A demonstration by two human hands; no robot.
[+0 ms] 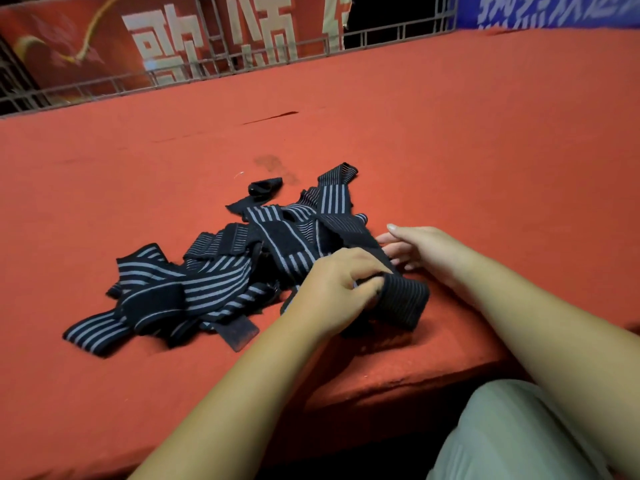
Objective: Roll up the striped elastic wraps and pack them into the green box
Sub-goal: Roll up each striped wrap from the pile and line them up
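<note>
1. The striped elastic wraps [221,275] lie in a loose, tangled heap on the red table [485,150], a little left of the middle. The bands cross each other in many directions. One striped end points to the far side and another to the near left.
2. One band, the held wrap [403,301], leaves the right side of the heap. Its long axis runs on a diagonal from far left to near right, toward the person. Its near end is folded or partly rolled into a thick dark wad close to the table's near edge.
3. The left hand [337,287] comes in from the lower left with its back turned up and its fingers curled. Fingers and thumb pinch the left side of the wad.
4. The right hand [420,245] comes in from the right and lies beyond the wad. Its fingers are straight and point left, its thumb is raised, and it grips nothing. The fingertips lie at the edge of the held wrap's band; whether they press the band or the table, I cannot tell.
5. The wad sits between both hands: just right of the left hand's fingers and nearer to the person than the right hand.
6. A small black piece [265,187] lies apart, beyond the heap.
7. A metal railing [207,69] runs along the far edge of the table, with a red banner [86,39] behind it.
</note>
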